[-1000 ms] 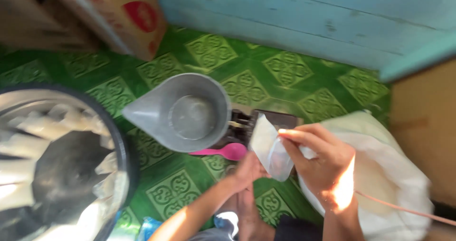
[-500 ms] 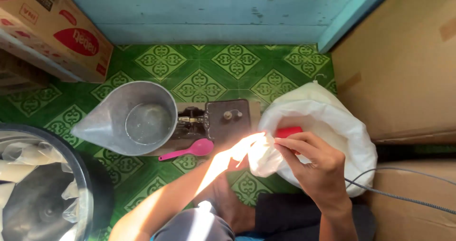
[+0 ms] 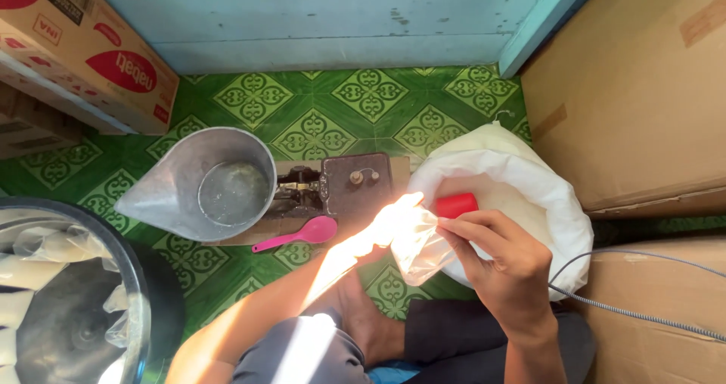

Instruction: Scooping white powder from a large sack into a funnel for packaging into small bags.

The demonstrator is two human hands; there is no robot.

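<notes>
At 9 o'clock a metal funnel-pan [image 3: 208,183] sits on the scale [image 3: 344,187], pink spoon [image 3: 299,234] beside it. The left hand [image 3: 393,221] and right hand [image 3: 499,267] each pinch the clear plastic bag [image 3: 420,248], apparently spreading its mouth beside the white sack [image 3: 544,202] at 3 o'clock.

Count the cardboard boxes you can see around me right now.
3, maybe more out of frame: a printed box at upper left against the blue wall, a large plain box at upper right, and another plain box at lower right, behind the white sack.

Spoon [image 3: 296,234] lies between pan [image 3: 204,183] (left) and sack [image 3: 514,202].
</notes>
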